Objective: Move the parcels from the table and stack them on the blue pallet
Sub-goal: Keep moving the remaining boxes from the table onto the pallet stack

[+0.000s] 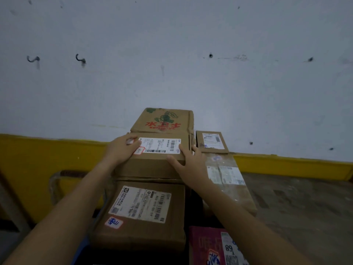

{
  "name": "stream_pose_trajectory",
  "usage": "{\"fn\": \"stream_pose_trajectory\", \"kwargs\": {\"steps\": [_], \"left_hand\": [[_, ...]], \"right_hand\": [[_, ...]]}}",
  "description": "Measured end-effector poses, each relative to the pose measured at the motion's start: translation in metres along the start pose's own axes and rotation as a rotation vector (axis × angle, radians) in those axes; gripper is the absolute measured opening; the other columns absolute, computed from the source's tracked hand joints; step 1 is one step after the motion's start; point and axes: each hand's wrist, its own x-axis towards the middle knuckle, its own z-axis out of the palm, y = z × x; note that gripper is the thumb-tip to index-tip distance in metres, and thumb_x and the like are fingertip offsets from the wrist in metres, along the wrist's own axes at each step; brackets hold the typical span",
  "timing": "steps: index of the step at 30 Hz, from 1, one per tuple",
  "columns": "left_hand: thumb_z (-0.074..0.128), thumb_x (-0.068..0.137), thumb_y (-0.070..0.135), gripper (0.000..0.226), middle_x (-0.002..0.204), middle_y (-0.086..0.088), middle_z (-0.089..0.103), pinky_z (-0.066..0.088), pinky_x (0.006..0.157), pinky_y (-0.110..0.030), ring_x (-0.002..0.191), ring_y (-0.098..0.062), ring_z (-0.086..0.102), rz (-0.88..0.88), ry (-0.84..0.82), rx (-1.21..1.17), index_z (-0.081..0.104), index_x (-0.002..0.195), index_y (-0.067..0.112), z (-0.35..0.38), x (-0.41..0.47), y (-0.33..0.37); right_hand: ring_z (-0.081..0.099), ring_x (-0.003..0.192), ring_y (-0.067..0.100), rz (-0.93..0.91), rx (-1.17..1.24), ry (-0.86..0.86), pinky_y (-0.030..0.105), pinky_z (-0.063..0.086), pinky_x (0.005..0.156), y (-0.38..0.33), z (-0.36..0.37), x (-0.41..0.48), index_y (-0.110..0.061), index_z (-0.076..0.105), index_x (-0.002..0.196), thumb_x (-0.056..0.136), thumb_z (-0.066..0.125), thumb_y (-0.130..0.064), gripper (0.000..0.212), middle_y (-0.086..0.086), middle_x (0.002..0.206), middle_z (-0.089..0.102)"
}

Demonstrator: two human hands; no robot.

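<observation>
A brown cardboard parcel [152, 165] with a white shipping label sits on top of a stack of parcels. My left hand [122, 148] lies on its top left corner and my right hand [188, 159] clasps its right front corner, fingers spread over the edge. Behind it stands a taller box [164, 120] with red characters and a green drawing. Under it lies a bigger labelled box [141, 211]. A sliver of the blue pallet [84, 247] shows at the lower left, mostly hidden by the parcels.
A small labelled box [212, 142] rests on a long taped box [227, 178] to the right. A dark red parcel [208, 245] sits at the bottom. A white wall with a yellow base band [38, 169] rises close behind; bare concrete floor [305, 207] lies right.
</observation>
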Motion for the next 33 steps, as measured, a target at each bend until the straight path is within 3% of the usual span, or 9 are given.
{"fn": "stream_pose_trajectory", "kwargs": {"steps": [12,17,20,26,30,33], "left_hand": [[0.055,0.089,0.04,0.039,0.133,-0.018,0.051,0.041,0.097,-0.039,0.117,-0.034,0.05,0.015,0.05,0.055,0.059,0.124,0.023,-0.002,-0.004,0.005],[0.052,0.089,0.041,0.042,0.136,-0.019,0.044,0.037,0.096,-0.049,0.123,-0.039,0.039,0.074,0.199,0.383,0.057,0.124,0.019,-0.007,-0.019,0.026],[0.05,0.09,0.032,0.043,0.133,-0.019,0.046,0.038,0.095,-0.049,0.123,-0.037,0.037,0.181,0.304,0.25,0.051,0.13,0.015,0.007,-0.038,0.054],[0.052,0.09,0.028,0.042,0.128,-0.013,0.055,0.037,0.096,-0.038,0.118,-0.029,0.047,0.406,0.157,-0.026,0.049,0.13,0.015,0.07,-0.08,0.15],[0.055,0.089,0.026,0.045,0.12,-0.01,0.058,0.042,0.092,-0.032,0.11,-0.023,0.054,0.419,-0.021,-0.097,0.046,0.133,0.019,0.128,-0.113,0.219],[0.055,0.09,0.023,0.047,0.118,-0.009,0.057,0.044,0.096,-0.037,0.11,-0.022,0.053,0.43,-0.113,-0.168,0.043,0.135,0.015,0.174,-0.141,0.275]], "right_hand": [[0.004,0.139,0.031,-0.019,0.016,-0.043,0.046,0.017,0.111,0.006,0.001,0.001,-0.025,0.019,0.146,0.09,0.041,-0.056,0.068,0.012,0.153,0.007],[0.041,0.124,0.028,-0.125,0.16,-0.063,0.046,0.038,0.103,0.016,-0.027,0.001,-0.017,0.033,0.142,0.092,0.048,-0.039,0.056,0.013,0.14,0.04],[0.047,0.119,0.024,-0.136,0.198,0.011,0.038,0.042,0.099,0.036,-0.049,-0.016,-0.017,0.035,0.14,0.092,0.048,-0.038,0.054,0.009,0.137,0.046],[0.048,0.116,0.016,-0.186,0.17,0.075,0.031,0.042,0.093,0.093,-0.102,-0.067,-0.017,0.036,0.14,0.092,0.05,-0.037,0.054,0.005,0.132,0.05],[0.045,0.118,0.01,-0.176,0.112,0.146,0.027,0.038,0.093,0.153,-0.156,-0.112,-0.018,0.034,0.141,0.091,0.053,-0.036,0.056,0.003,0.136,0.047],[0.045,0.121,0.013,-0.146,0.081,0.166,0.024,0.037,0.096,0.206,-0.205,-0.146,-0.017,0.032,0.142,0.091,0.052,-0.035,0.057,0.003,0.138,0.046]]}}
